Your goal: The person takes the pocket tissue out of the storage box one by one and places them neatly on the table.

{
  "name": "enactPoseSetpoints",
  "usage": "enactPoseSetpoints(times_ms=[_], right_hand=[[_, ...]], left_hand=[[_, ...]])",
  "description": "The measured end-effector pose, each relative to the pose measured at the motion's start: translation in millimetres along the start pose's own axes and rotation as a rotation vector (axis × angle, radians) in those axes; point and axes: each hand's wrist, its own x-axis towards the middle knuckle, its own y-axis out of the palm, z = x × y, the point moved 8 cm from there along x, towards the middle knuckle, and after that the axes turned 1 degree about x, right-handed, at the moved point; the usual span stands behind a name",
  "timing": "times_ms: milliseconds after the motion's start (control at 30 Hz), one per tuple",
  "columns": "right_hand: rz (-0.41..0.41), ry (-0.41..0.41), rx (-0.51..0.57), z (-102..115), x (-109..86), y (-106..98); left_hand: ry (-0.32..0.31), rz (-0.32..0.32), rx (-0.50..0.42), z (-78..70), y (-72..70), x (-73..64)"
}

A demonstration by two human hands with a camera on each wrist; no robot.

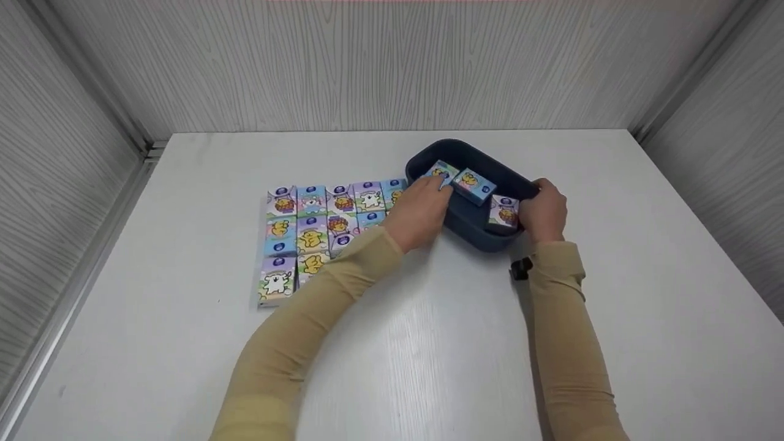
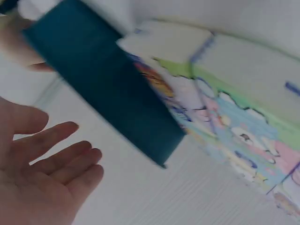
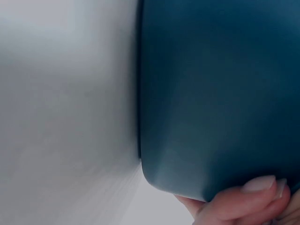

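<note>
A dark blue plastic bin stands on the table, holding small cartoon-printed boxes: a blue one, a purple-and-white one and one partly covered by fingers. My right hand grips the bin's right end. In the right wrist view its fingers curl against the bin's wall. Over the bin's left rim reaches my left hand, fingertips overlapping the covered box. The left wrist view shows that hand with fingers loosely extended, nothing in them, beside the bin.
Left of the bin lie rows of similar printed boxes on the white table, partly hidden by my left arm. A black object shows beside my right wrist. Grey panels rise behind and at both sides.
</note>
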Motion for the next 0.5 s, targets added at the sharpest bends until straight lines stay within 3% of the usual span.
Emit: enactPoseSetpoints(times_ms=[200,500], right_hand=[[-0.003,0.003,-0.017,-1,0.2,2],[-0.020,-0.005,-0.019,-2,3.3,1]], left_hand=[[-0.064,0.045,-0.051,10.9,22.1,34.6],[-0.162,0.048,-0.094,27.5,25.8,60.2]])
